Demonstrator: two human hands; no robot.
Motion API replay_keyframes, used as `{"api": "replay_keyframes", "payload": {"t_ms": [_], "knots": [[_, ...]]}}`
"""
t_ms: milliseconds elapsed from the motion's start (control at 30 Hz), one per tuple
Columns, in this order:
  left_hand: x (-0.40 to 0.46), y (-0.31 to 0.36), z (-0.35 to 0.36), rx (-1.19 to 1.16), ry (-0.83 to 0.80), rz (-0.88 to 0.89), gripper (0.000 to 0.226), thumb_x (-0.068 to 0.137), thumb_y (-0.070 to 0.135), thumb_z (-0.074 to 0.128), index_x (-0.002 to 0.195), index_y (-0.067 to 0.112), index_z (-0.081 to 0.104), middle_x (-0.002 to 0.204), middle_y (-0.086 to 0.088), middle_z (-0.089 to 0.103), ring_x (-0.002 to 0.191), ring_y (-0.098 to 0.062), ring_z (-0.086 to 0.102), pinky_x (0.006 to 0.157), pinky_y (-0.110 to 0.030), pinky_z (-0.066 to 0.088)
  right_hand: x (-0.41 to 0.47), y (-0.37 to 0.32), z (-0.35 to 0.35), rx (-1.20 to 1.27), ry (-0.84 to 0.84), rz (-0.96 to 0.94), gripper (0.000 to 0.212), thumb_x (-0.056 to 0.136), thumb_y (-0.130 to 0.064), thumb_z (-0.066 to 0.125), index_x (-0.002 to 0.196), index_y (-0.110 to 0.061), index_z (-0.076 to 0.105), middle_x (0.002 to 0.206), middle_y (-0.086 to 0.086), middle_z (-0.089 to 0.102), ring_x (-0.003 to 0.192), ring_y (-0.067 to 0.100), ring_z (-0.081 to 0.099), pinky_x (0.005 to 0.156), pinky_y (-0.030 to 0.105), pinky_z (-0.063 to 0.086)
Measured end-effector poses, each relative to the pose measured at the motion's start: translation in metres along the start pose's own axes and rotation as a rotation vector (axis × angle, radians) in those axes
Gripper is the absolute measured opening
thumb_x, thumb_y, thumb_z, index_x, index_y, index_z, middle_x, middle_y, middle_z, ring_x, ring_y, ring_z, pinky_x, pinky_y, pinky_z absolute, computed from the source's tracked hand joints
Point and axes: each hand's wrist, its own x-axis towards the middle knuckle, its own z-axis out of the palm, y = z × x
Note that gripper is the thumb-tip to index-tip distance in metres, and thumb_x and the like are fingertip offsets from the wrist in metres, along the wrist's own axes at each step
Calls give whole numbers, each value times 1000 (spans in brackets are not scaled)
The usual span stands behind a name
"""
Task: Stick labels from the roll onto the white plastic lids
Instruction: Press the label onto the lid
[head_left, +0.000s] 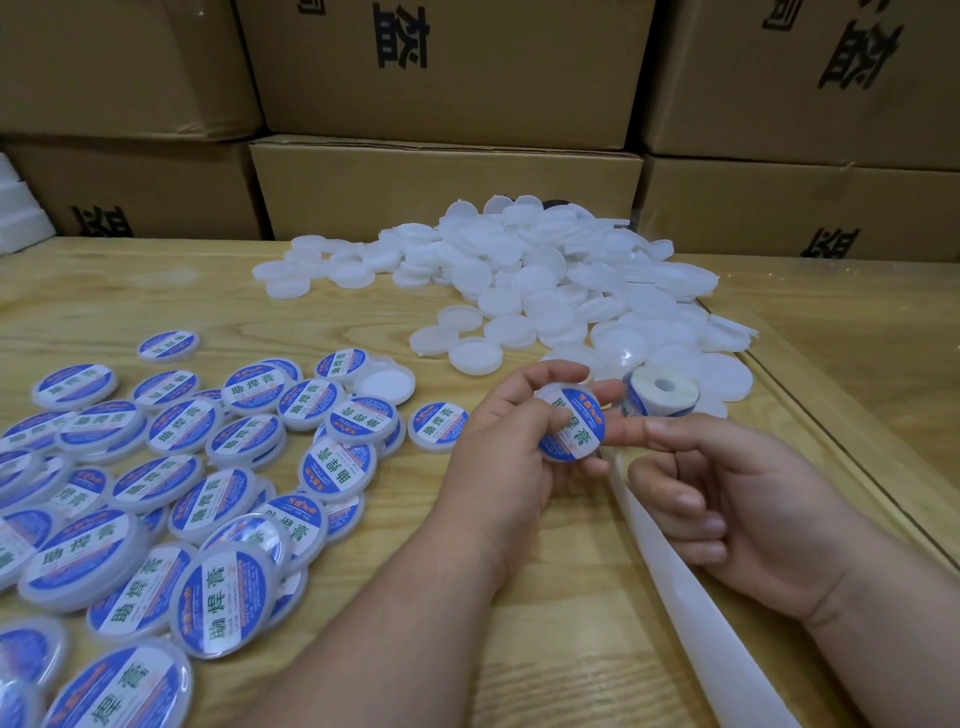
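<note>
The left hand (511, 436) holds a labelled lid (570, 428) in its grip, fingers behind the rim and the thumb across the face of the blue-and-white label, which probably serves to press the sticker flat. The right hand (727, 499) grasps nothing: its forefinger reaches out straight to the lid's edge, likely smoothing or steadying it, while the other fingers curl loosely into the palm.

Just beyond the lid stands the label roll (660, 397), close enough for the next sticker to be drawn without reaching. From it a long strip of bare backing paper (691, 597) trails toward the person under the right hand, apparently spent liner.

The placing looks like a flow from right to left: a heap of blank white lids (545, 280) lies farther back and to the right, and the finished labelled lids (171, 493) are spread at the left, overlapping loosely. One unlabelled lid (385, 383) sits among the finished ones, open side up.

All of this rests on a pale wood-grain desk (561, 597). Behind it, stacked brown cardboard cartons (447, 182) printed with large black characters fill the background like a storeroom wall.
</note>
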Motion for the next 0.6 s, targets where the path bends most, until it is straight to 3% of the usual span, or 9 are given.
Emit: {"api": "replay_keyframes", "payload": {"t_ms": [200, 400, 500, 600], "knots": [[1, 1, 2, 60, 78, 42, 38, 80, -4, 48, 110, 16, 61, 108, -12, 77, 87, -25, 74, 56, -28, 53, -1, -1, 0, -13, -13, -10, 48, 71, -36, 66, 112, -16, 77, 52, 1, 38, 36, 7, 24, 34, 17, 23], [2, -2, 0, 139, 140, 87, 38, 96, -6, 55, 120, 23, 61, 109, 0, 78, 95, -14, 74, 61, -21, 54, -2, -1, -1, -22, -61, -36, 51, 72, -36, 63, 119, -21, 75, 54, 4, 43, 38, 8, 25, 34, 18, 23], [4, -3, -2, 126, 186, 99, 35, 95, 1, 65, 119, 26, 63, 108, 3, 78, 98, -13, 74, 62, -20, 54, -1, -2, -5, 35, 18, -119, 50, 71, -31, 64, 117, -16, 75, 54, 3, 41, 39, 9, 22, 35, 18, 20], [4, 0, -2, 83, 231, 81, 18, 92, 27, 72, 110, 25, 69, 104, 0, 79, 94, -15, 75, 57, -20, 53, 3, -4, -14, 111, 196, -264, 39, 78, -24, 59, 111, -8, 73, 53, -1, 35, 40, 9, 21, 35, 18, 19]]}}
